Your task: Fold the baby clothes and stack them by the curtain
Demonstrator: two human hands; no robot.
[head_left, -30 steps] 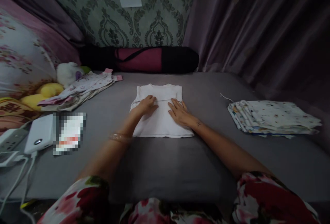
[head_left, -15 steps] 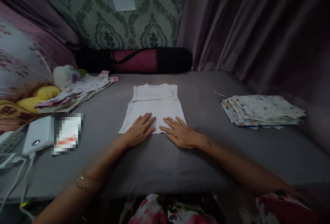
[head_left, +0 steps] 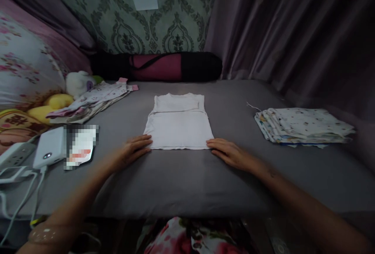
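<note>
A small white sleeveless shirt lies flat on the grey bed, its sides folded in and its hem toward me. My left hand rests at the shirt's near left corner, fingertips touching the hem, fingers loosely together. At the near right corner my right hand lies the same way, fingers pointing at the hem. Neither hand holds anything that I can see.
A stack of folded printed cloths sits at the right. Unfolded patterned clothes and soft toys lie at the left. A white power adapter, a socket strip and cables occupy the near left. A black-and-pink roll bag lines the wall.
Both hands slid down the shirt from its middle to the hem, then moved apart to the two near corners. The shirt lies flatter.
</note>
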